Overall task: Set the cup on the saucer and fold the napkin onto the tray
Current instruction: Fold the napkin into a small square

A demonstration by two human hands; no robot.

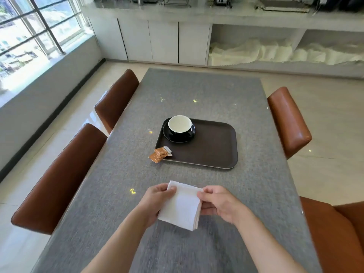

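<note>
A black cup (180,127) with a white inside stands on a black saucer (171,137) in the far left corner of a dark brown tray (212,146). Nearer to me, above the grey table, I hold a white napkin (182,205) folded into a small rectangle. My left hand (155,200) pinches its left edge. My right hand (218,201) grips its right edge, thumb on top and fingers underneath.
Two orange sachets (160,154) lie at the tray's near left corner, partly on its rim. Brown leather chairs (59,180) stand along both sides of the table (118,194). White cabinets and shelves with linen run along the far wall.
</note>
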